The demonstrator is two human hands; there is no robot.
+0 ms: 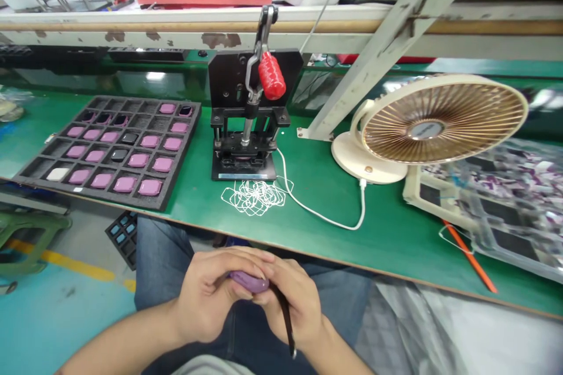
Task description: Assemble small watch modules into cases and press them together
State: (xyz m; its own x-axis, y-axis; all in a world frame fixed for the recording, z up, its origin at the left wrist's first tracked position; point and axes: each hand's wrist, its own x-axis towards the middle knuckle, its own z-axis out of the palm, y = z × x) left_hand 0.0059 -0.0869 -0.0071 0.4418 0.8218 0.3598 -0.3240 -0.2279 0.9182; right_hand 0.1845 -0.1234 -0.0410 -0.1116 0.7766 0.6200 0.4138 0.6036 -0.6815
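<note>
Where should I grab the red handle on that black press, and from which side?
Wrap your hand around the fat red grip, coming from the front. It sticks out toward you from the metal lever, and its long rounded shape fits a fist. The press's black back plate stands behind it, so reaching from behind looks harder.

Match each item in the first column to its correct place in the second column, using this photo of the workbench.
Column 1
1. Purple rounded piece
2. Red handle
3. White wire loops
4. Cream desk fan

Column 2
A. Lying on the green bench in front of the black press
B. Standing on the bench, right of the press
C. Held between the left hand and right hand
D. On the press's lever

Pairs: 1-C, 2-D, 3-A, 4-B
</note>
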